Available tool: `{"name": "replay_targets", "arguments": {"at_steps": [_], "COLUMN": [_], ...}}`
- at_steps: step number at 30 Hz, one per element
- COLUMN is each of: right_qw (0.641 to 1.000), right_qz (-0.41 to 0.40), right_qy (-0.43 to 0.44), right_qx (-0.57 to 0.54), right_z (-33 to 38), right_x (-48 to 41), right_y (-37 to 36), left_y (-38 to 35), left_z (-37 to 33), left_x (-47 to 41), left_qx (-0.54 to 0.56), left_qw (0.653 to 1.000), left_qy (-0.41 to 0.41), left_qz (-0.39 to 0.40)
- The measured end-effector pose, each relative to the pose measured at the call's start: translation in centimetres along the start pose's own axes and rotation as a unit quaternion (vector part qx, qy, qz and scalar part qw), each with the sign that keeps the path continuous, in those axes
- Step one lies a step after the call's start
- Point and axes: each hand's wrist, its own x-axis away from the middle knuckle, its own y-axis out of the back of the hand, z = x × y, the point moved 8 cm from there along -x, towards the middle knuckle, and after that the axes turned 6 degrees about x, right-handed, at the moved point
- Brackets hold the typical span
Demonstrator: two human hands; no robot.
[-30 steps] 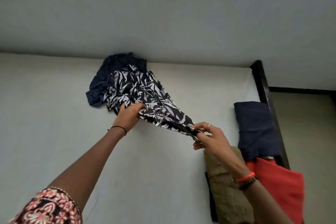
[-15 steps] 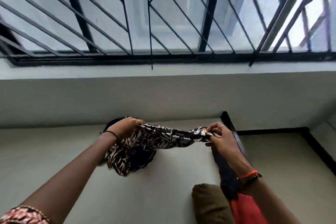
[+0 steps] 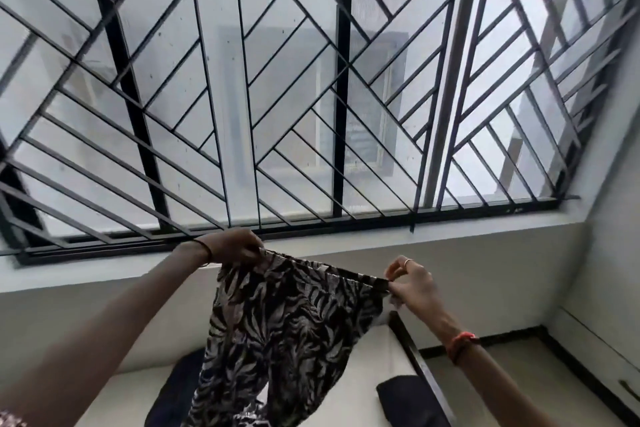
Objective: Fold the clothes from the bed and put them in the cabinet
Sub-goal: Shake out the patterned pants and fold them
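My fingers, left hand [image 3: 239,248] gripping and right hand [image 3: 412,284] pinching, stretch the printed garment [image 3: 287,329] by its top edge.
It hangs unfolded above the bed [image 3: 360,378], where a dark garment [image 3: 176,388] waits beside a dark folded piece [image 3: 405,399]. I judge folding partly done; no cabinet in view.

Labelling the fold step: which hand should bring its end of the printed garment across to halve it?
Probably right. The right hand pinches the waistband's very corner, free to swing; the left hand grips the printed garment bunched, a steadier anchor.
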Motion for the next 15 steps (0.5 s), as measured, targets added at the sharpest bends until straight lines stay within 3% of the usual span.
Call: {"name": "replay_targets", "arguments": {"at_steps": [2,5,10,12,15], "right_qw": [0.991,0.945,0.859,0.864,0.902], "right_qz": [-0.049,-0.090,-0.123,-0.123,-0.093], "right_qy": [0.078,0.222,0.379,0.380,0.340], "right_qx": [0.101,0.224,0.320,0.306,0.249], "right_z": [2.0,5.6,9.8,10.8,12.1], "right_x": [-0.8,-0.8,-0.4,-1.2,-2.8], "right_y": [2.1,3.6,5.6,6.9,9.1], "left_y": [2.9,6.6,12.0,13.6,16.1], "left_z": [-2.2,-5.8,-9.7,-10.8,-11.3], "left_x": [0.2,0.4,0.3,0.3,0.4], "left_qx": [-0.013,-0.027,-0.018,-0.040,-0.022], "left_qw": [1.000,0.998,0.993,0.991,0.989], "left_qy": [-0.015,-0.046,-0.095,-0.103,-0.102], "left_qz": [-0.022,-0.033,-0.064,-0.078,-0.102]}}
